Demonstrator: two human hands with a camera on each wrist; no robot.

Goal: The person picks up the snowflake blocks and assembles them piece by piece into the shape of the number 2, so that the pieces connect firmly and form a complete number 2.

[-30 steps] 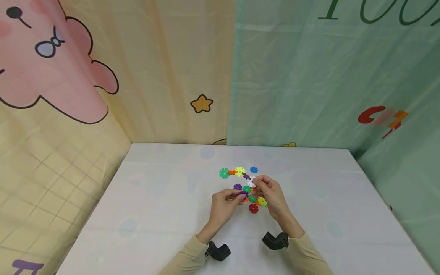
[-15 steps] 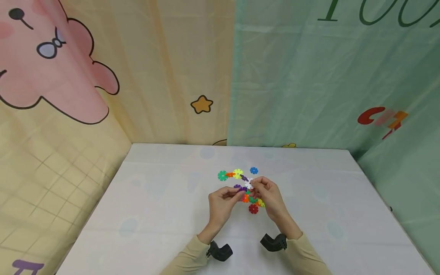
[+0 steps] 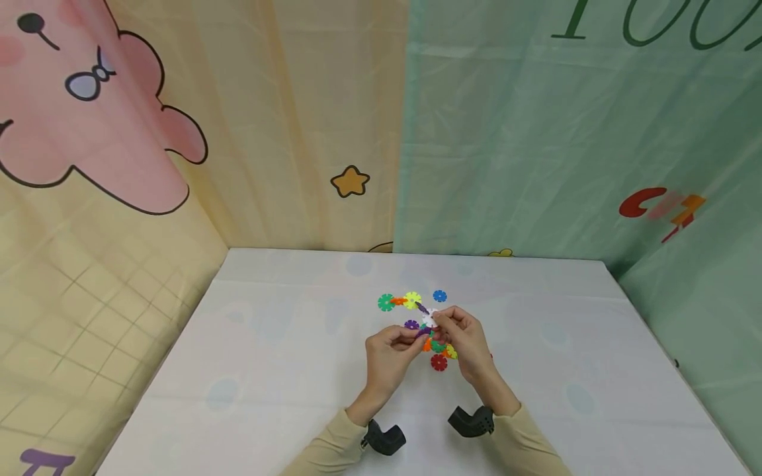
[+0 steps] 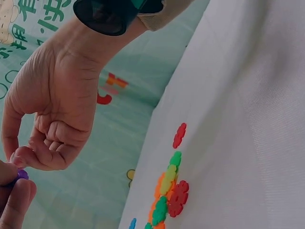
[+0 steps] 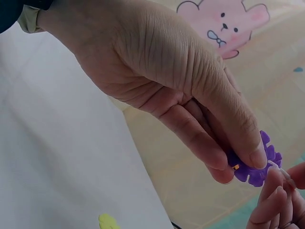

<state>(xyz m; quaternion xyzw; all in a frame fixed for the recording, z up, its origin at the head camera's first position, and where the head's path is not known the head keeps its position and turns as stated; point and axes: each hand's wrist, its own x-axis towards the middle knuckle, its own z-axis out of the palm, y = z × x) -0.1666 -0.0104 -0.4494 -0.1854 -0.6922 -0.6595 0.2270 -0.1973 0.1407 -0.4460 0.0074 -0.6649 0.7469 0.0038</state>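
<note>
My left hand (image 3: 387, 360) pinches a purple notched disc (image 5: 256, 174) between thumb and fingers; the disc is slightly tilted. Opposite it, my right hand (image 3: 470, 347) pinches a white notched disc (image 3: 429, 318) at its edge. That white disc ends a chain with a purple disc (image 3: 421, 308), a yellow disc (image 3: 412, 300), an orange disc (image 3: 399, 301) and a green disc (image 3: 386, 302). The held purple disc and the white disc are close together. Fingers hide whether they are joined. In the left wrist view, only a small part of the held purple disc shows.
On the white table (image 3: 268, 370) lie a blue disc (image 3: 439, 295), another purple disc (image 3: 411, 324) and a red disc (image 3: 438, 362). Linked orange, yellow and green discs (image 3: 437, 346) lie under the hands. A second red disc (image 4: 179, 135) lies farther right.
The held purple disc has turned from facing up to nearly edge-on and come closer to the white disc. My right hand and the chain have shifted slightly left.
</note>
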